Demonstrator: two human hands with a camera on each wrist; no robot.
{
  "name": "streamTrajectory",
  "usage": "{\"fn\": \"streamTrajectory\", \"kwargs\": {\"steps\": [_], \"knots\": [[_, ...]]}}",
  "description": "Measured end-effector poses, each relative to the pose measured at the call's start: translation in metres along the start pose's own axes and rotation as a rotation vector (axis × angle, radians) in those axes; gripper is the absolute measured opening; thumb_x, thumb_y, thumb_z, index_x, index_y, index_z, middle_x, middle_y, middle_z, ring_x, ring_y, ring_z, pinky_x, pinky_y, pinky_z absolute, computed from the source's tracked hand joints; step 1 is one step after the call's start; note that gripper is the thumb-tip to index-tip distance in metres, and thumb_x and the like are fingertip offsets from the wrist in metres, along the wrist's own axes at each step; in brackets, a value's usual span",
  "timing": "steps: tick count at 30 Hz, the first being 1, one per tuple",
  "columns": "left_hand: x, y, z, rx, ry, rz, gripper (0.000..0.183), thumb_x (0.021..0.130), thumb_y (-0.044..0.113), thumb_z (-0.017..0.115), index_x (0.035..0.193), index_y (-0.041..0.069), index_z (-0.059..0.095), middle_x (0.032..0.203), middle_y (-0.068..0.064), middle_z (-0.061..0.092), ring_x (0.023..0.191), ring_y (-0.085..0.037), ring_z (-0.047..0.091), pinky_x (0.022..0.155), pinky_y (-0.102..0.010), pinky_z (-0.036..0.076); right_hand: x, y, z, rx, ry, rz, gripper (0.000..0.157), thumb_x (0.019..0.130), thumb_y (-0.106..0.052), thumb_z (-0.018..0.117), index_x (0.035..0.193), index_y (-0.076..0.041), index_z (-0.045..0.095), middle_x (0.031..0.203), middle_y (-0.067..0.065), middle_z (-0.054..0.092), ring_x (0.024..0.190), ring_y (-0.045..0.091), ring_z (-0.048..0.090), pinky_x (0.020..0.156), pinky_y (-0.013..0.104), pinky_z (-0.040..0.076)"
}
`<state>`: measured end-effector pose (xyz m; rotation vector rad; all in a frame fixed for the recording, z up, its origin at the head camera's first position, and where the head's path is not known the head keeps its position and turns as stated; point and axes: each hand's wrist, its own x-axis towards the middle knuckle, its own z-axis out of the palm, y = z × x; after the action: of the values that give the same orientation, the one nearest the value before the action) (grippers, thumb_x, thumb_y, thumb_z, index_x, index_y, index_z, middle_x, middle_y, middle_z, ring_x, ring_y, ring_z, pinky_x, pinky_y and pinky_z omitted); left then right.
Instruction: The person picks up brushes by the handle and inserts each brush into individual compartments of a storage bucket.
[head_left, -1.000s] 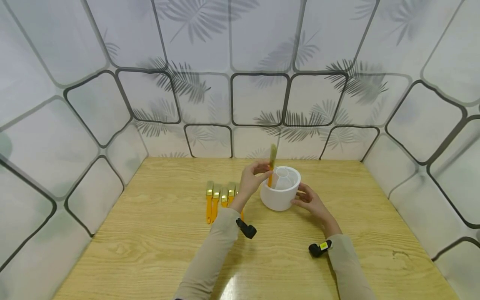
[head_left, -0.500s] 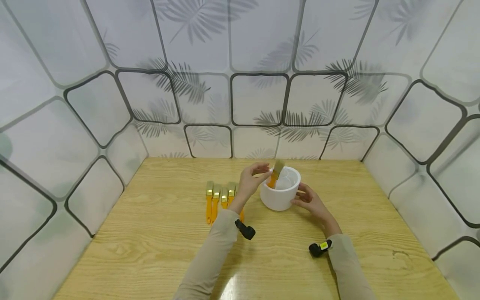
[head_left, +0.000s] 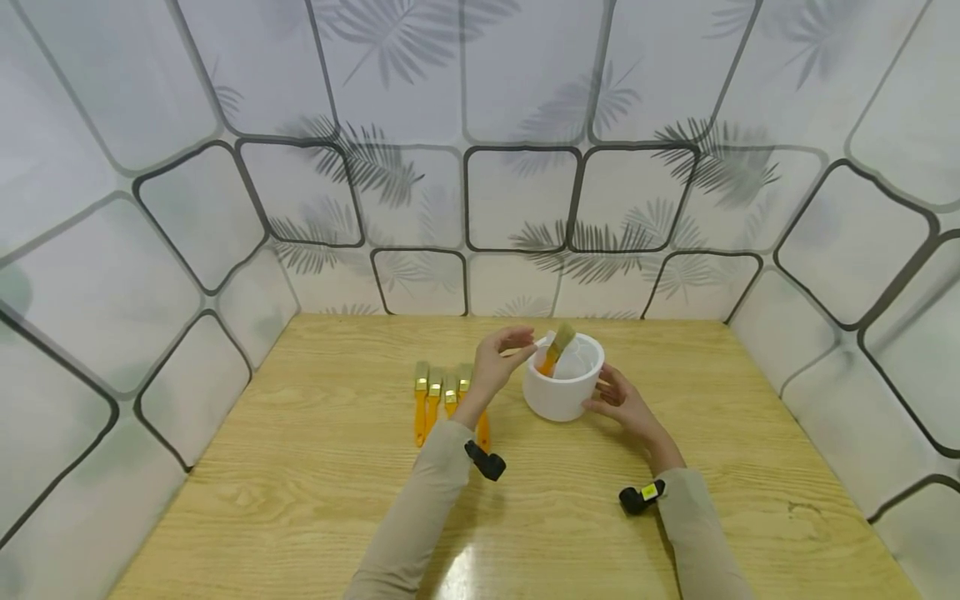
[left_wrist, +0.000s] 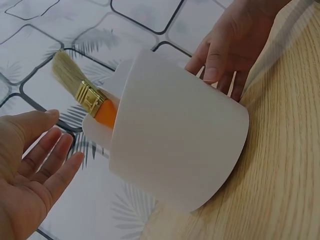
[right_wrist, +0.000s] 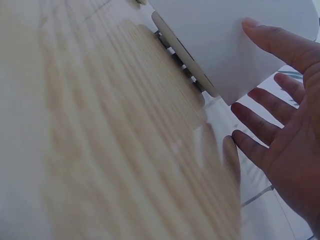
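Observation:
A white round container (head_left: 558, 400) with an inner white piece stands upright on the table. One paintbrush (head_left: 558, 348), orange-handled with pale bristles, leans in it, bristles upward above the rim. My left hand (head_left: 499, 363) is beside the rim, fingers apart; in the left wrist view a gap separates it from the brush ferrule (left_wrist: 90, 98). My right hand (head_left: 624, 407) rests loosely against the container's right side, thumb touching the wall (right_wrist: 220, 45) and fingers spread in the right wrist view. Several more paintbrushes (head_left: 420, 406) lie left of my left wrist, partly hidden by it.
The wooden table (head_left: 315, 483) reaches back to a wall (head_left: 517, 200) with a grey line-and-leaf pattern. Similar side walls bound it left and right. Black wrist cameras (head_left: 486, 461) sit on both sleeves.
The paintbrush was upright at my left fingers; it has dropped lower and tilted right inside the container. My left hand has let go and drawn slightly back. The right hand stays put.

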<state>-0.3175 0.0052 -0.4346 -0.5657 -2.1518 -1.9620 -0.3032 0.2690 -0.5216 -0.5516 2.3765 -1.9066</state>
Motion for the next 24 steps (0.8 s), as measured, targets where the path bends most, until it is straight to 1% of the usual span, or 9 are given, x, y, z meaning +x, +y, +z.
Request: {"fn": "streamTrajectory", "kwargs": {"steps": [3,6,11,17,20,24], "knots": [[-0.005,0.011,-0.003,-0.004,0.000,0.016,0.032,0.083,0.003,0.067,0.113,-0.006,0.061,0.106,-0.026,0.063,0.099,-0.036,0.062,0.081,-0.033,0.055,0.000,-0.001,0.000,0.024,-0.008,0.012,0.077,0.083,-0.005,0.067,0.146,-0.008,0.023,0.143,0.025,0.031,0.127,0.047,0.034,0.104,0.061,0.028],[-0.010,0.020,-0.007,0.002,0.014,0.023,0.029,0.083,0.000,0.066,0.112,-0.007,0.061,0.105,-0.026,0.064,0.098,-0.036,0.062,0.080,-0.031,0.055,0.001,-0.002,0.000,0.029,-0.014,0.015,0.076,0.084,-0.001,0.066,0.146,-0.007,0.022,0.142,0.025,0.032,0.126,0.046,0.036,0.103,0.061,0.029],[-0.012,0.021,-0.012,-0.005,0.011,0.021,0.029,0.084,0.000,0.065,0.112,-0.006,0.062,0.108,-0.027,0.062,0.100,-0.037,0.061,0.081,-0.031,0.055,-0.001,-0.009,0.000,0.022,-0.005,0.030,0.073,0.083,0.002,0.065,0.144,-0.002,0.025,0.142,0.026,0.033,0.125,0.046,0.036,0.102,0.060,0.032],[-0.015,0.020,-0.020,0.001,-0.013,-0.009,0.031,0.085,0.004,0.065,0.115,-0.004,0.061,0.113,-0.025,0.061,0.103,-0.035,0.060,0.084,-0.031,0.054,-0.005,-0.025,0.005,0.001,0.005,0.026,0.069,0.083,0.003,0.064,0.141,0.004,0.026,0.140,0.030,0.032,0.126,0.050,0.033,0.105,0.062,0.025],[-0.017,0.019,-0.023,0.010,-0.014,-0.020,0.030,0.086,0.004,0.064,0.115,-0.004,0.061,0.112,-0.026,0.061,0.103,-0.034,0.060,0.084,-0.033,0.053,-0.005,-0.026,0.005,0.013,0.008,0.034,0.069,0.083,0.003,0.064,0.141,0.004,0.027,0.140,0.029,0.033,0.126,0.049,0.033,0.105,0.062,0.024],[-0.018,0.016,-0.029,0.027,-0.006,-0.030,0.030,0.086,0.006,0.064,0.115,-0.004,0.061,0.111,-0.024,0.063,0.103,-0.032,0.060,0.085,-0.034,0.053,-0.005,-0.025,0.005,0.017,0.013,0.031,0.069,0.083,0.003,0.064,0.141,0.004,0.026,0.138,0.030,0.034,0.124,0.049,0.034,0.105,0.062,0.025]]}}
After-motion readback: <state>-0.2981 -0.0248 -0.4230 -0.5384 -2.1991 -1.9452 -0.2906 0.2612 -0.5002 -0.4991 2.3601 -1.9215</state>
